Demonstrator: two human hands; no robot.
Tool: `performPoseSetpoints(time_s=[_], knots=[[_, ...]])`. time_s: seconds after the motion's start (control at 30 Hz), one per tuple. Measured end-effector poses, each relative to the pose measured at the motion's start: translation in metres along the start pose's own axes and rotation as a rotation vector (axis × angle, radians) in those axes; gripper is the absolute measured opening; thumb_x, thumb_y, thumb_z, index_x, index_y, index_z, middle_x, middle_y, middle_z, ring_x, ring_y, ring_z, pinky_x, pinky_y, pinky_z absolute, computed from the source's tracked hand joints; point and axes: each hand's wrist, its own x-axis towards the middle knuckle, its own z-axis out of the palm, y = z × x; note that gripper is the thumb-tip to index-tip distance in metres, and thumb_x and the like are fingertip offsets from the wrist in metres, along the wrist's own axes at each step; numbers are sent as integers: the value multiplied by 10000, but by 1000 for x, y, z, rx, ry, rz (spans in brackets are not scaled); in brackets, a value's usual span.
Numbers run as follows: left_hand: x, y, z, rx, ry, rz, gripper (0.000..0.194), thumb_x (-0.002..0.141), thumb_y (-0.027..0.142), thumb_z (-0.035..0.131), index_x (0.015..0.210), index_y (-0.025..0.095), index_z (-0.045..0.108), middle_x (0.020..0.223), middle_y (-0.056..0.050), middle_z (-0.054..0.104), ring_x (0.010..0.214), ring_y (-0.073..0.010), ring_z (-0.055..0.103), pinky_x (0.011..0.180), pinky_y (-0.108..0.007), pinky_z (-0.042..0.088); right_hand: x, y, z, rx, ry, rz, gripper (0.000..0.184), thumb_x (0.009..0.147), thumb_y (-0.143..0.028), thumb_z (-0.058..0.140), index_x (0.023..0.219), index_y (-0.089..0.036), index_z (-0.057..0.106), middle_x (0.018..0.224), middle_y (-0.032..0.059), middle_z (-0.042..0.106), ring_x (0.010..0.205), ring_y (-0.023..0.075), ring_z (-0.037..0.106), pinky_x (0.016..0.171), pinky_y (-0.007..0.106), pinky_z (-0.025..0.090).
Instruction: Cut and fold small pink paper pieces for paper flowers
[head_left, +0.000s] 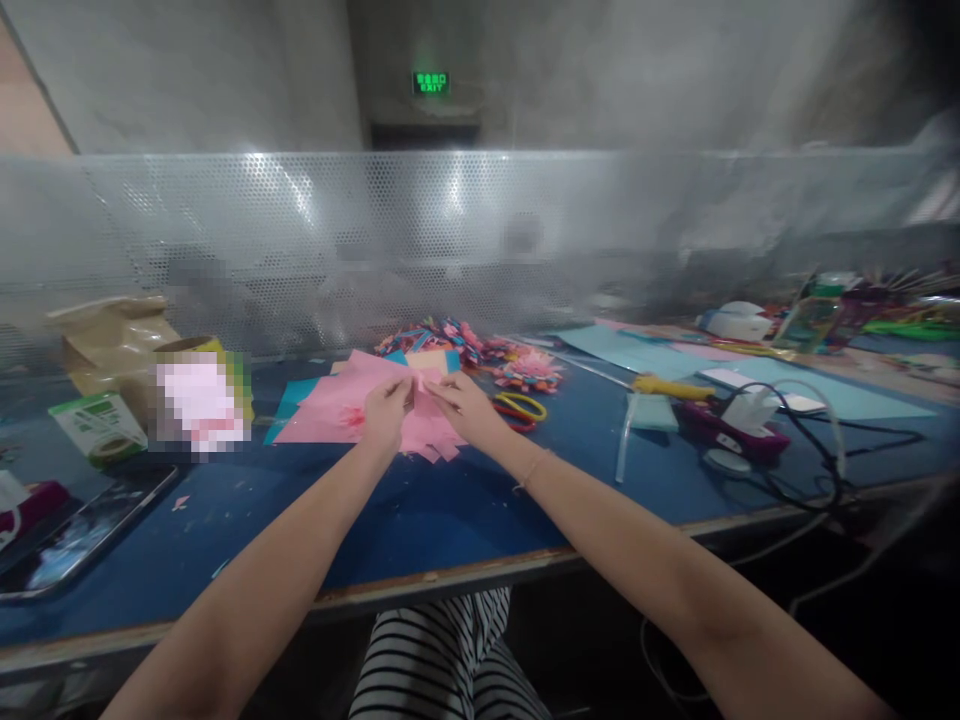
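Note:
Both hands meet over a spread of pink paper sheets on the blue table. My left hand pinches a small piece of pink paper from the left, its fingers closed. On the other side of that piece, my right hand grips it with thumb and fingers together. Small pink cut strips lie below the hands. Yellow- and red-handled scissors rest just right of my right hand. Behind the hands is a pile of colourful paper pieces, with a fringed paper bundle beside it.
At left are a brown paper bag, a green-white box and a phone. Rightward lie a yellow glue gun, a purple power strip with cables and light-blue sheets. A perforated metal screen stands behind.

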Motion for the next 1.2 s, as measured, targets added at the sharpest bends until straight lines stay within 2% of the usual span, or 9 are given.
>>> performPoseSetpoints(time_s=[0.07, 0.17, 0.3, 0.37, 0.53, 0.67, 0.87, 1.2], knots=[[0, -1, 0, 51, -26, 5, 238, 549, 322, 637, 700, 138, 622, 658, -5, 597, 599, -82, 517, 628, -240, 415, 0, 1, 0, 0, 13, 16, 267, 803, -185, 416, 1003, -203, 591, 788, 57, 508, 724, 117, 478, 643, 244, 424], [2, -5, -2, 195, -57, 97, 297, 532, 334, 658, 763, 149, 634, 745, -29, 626, 671, -113, 547, 673, -255, 414, 0, 3, 1, 2, 19, 56, 230, 784, -197, 451, 938, -203, 621, 739, 44, 526, 681, 113, 486, 614, 238, 422], [7, -13, -7, 272, -143, 182, 305, 533, 323, 662, 780, 145, 629, 775, -52, 638, 727, -145, 570, 724, -285, 420, 0, 6, 3, 78, 17, 171, 192, 735, -173, 502, 867, -207, 636, 747, 37, 546, 668, 110, 503, 596, 231, 432], [9, -14, -8, 317, -159, 199, 290, 552, 319, 649, 781, 144, 628, 779, -57, 639, 730, -151, 572, 725, -291, 423, 0, 7, 4, 164, 12, 267, 201, 709, -166, 517, 877, -205, 620, 772, 33, 550, 660, 104, 513, 586, 228, 442], [7, -11, -8, 380, -106, 221, 264, 544, 289, 653, 765, 149, 623, 772, -49, 633, 725, -150, 565, 700, -284, 426, 3, 8, 5, 480, 47, 593, 353, 645, -227, 564, 993, -181, 518, 812, 23, 537, 629, 91, 517, 526, 219, 458], [5, -9, -6, 304, -149, 159, 269, 520, 290, 672, 743, 149, 618, 750, -48, 637, 701, -149, 572, 671, -272, 430, 5, 8, 4, 778, 0, 783, 321, 636, -252, 570, 947, -181, 537, 846, 19, 559, 695, 85, 533, 585, 219, 470], [-2, -5, -1, 288, -241, 109, 267, 509, 307, 682, 707, 139, 621, 741, -63, 648, 719, -160, 585, 686, -278, 435, 6, 6, 2, 969, 21, 820, 305, 584, -267, 633, 865, -159, 582, 742, 8, 607, 678, 90, 549, 650, 242, 455], [-8, 3, 3, 362, -227, 163, 124, 559, 236, 627, 656, 158, 623, 722, -48, 643, 710, -151, 579, 703, -274, 429, 7, 4, -1, 910, 78, 857, 314, 529, -211, 656, 825, -149, 570, 678, -13, 584, 621, 79, 541, 613, 244, 449]])
